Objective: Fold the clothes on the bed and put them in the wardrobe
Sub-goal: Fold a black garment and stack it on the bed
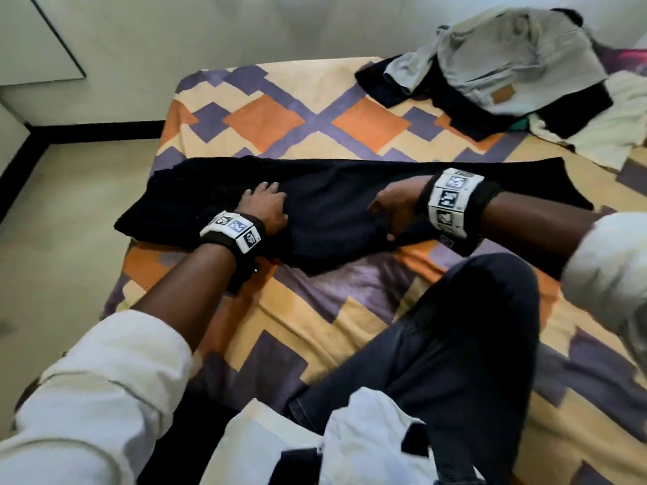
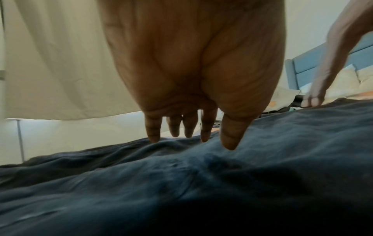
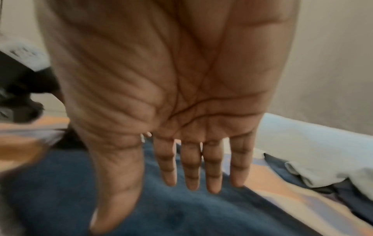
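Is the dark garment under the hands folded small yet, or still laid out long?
Still long: the dark garment stretches across the bed.

One bed [image 1: 297, 330]. One dark garment [image 1: 332, 204] spread across centre. Two hands on it: left hand [image 1: 266, 208] toward 9 o'clock, right hand [image 1: 395, 208] toward 3 o'clock, five straight fingers on each in the wrist views. Two bands, one per wrist: left band [image 1: 232, 232], right band [image 1: 453, 201]. Two white sleeves: left sleeve [image 1: 98, 397] at 7 o'clock, right sleeve [image 1: 609, 267] at 3 o'clock. One knee [image 1: 472, 309] at 5 o'clock. One pile at 1 o'clock: one grey jeans [image 1: 518, 64] on top, one white cloth [image 1: 616, 124] at its right edge, dark pieces [image 1: 437, 89] beneath, number impossible to tell
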{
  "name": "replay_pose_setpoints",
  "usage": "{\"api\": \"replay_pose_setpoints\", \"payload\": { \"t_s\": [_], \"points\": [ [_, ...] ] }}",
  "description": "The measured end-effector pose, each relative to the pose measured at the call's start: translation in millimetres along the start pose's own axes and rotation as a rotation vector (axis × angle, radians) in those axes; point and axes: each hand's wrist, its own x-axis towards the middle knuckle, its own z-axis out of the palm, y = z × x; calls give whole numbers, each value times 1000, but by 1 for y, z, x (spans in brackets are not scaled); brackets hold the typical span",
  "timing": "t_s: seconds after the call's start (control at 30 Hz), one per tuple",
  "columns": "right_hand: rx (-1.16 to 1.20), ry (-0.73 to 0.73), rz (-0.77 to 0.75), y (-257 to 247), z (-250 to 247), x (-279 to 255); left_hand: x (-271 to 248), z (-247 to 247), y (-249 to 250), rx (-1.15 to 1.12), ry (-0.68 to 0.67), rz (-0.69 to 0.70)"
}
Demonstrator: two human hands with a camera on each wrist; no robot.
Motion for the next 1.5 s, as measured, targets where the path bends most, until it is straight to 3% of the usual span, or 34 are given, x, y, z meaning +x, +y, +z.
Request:
{"api": "replay_pose_setpoints", "payload": {
  "t_s": [0.07,0.17,0.33,0.5,0.6,0.67,0.73,0.83,0.93,1.0,1.03,1.1,1.2,1.3,1.4,1.5],
  "points": [
    [1,109,62,12,-1,3,11,-3,28,-48,-16,48],
    [184,177,135,12,17,34,22,0,65,-122,-133,60],
    [412,147,254,2,50,59,24,20,80,-171,-294,-102],
    [417,131,424,101,81,46,57,-19,95,-123,-302,-125],
    [415,148,449,147,95,31,72,-33,112,13,-122,-100],
    [456,143,407,156,101,27,84,-30,137,-34,-73,-22],
    [562,106,359,163,116,31,96,-22,173,-129,-208,76],
    [722,96,425,194,158,20,114,-8,204,-146,-390,-10],
    [752,84,524,237,193,4,138,-19,215,-120,-389,-49],
    [724,73,567,256,203,-2,148,-33,228,-47,-298,-12],
    [733,115,598,265,205,-6,151,-37,241,-3,-234,16],
    [744,334,666,285,209,-10,154,-38,273,18,-140,107],
    [845,566,893,310,215,-14,156,-25,326,-90,-128,269],
    [1009,403,1066,327,227,-7,155,-13,373,-85,-249,298],
    [1174,303,1046,344,236,3,165,2,389,-75,-308,214],
    [1371,268,973,353,234,3,179,7,381,-63,-306,259]
  ]
}}
